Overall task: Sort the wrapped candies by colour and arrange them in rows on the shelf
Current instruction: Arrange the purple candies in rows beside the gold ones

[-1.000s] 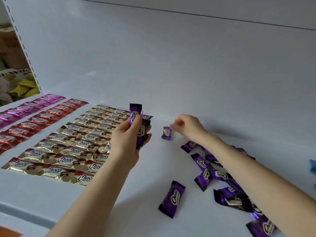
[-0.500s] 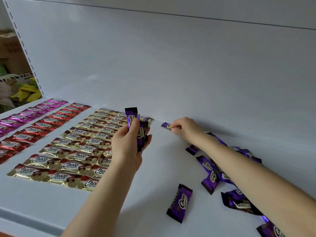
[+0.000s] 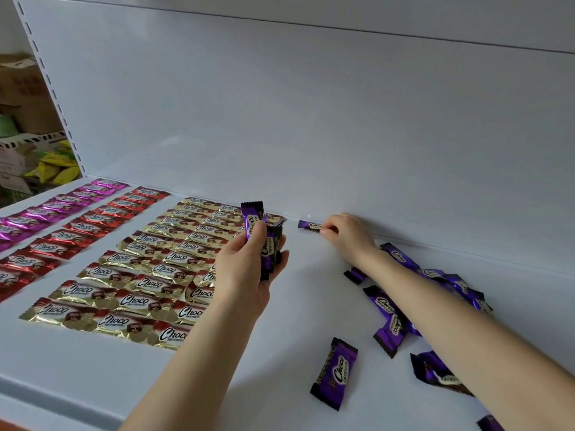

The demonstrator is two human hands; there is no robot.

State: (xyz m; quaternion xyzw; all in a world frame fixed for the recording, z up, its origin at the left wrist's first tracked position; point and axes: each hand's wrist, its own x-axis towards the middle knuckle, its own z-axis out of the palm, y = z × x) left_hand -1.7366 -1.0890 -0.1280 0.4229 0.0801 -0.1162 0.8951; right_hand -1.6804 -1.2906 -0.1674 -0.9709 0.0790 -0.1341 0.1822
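My left hand grips several purple candies; my right hand pinches 1 "Choco" candy on the shelf, forearm crossing the loose purple pile at lower right.

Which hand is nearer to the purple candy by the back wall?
Right: the right hand pinches the purple candy; the left hand grips other candies, apart on its left.

place: shop | signs: white slotted display shelf; stock cartons beside it
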